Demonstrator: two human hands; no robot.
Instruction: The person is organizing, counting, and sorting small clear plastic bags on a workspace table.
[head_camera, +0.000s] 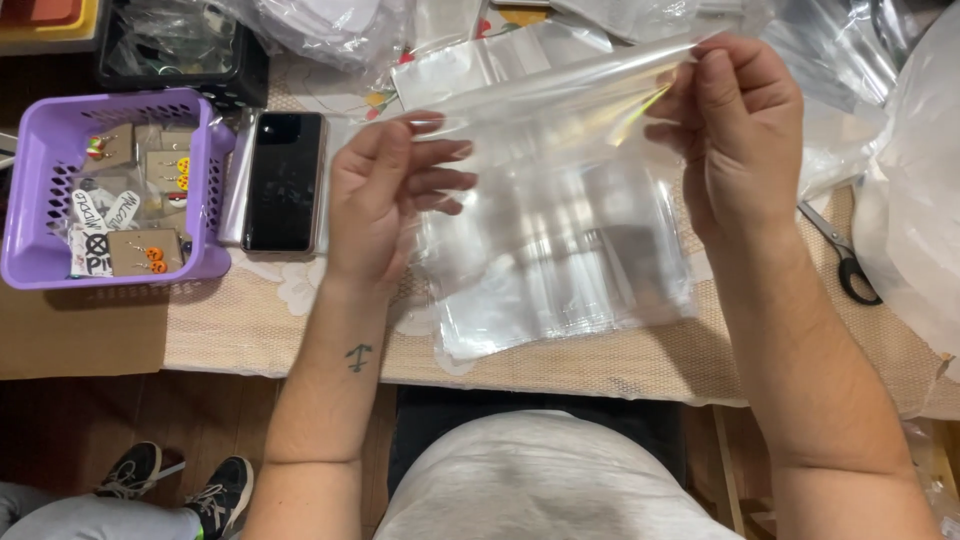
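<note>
A clear plastic bag (560, 130) is held up in the upper middle of the frame, its top edge running as a long axis from centre-left up toward the upper right, the right end a little higher; the sheet hangs down from that edge toward a stack of clear bags (560, 290) lying on the table (250, 330) in the centre. The right hand (740, 130) sits at the upper right end, thumb and fingers pinched shut on the bag's edge; the left hand (385, 195) is at the lower, left end, fingers loosely curled and slightly spread, their tips against the film, though whether it truly grips cannot be told. Both hands are thus at the bag, one at each end of its axis.

Further out: a black phone (284, 180) lies just left of the left hand; a purple basket (40, 160) with carded earrings stands at the far left; scissors (845, 255) lie at the right edge beside the right forearm; more clear plastic is heaped along the top and right.
</note>
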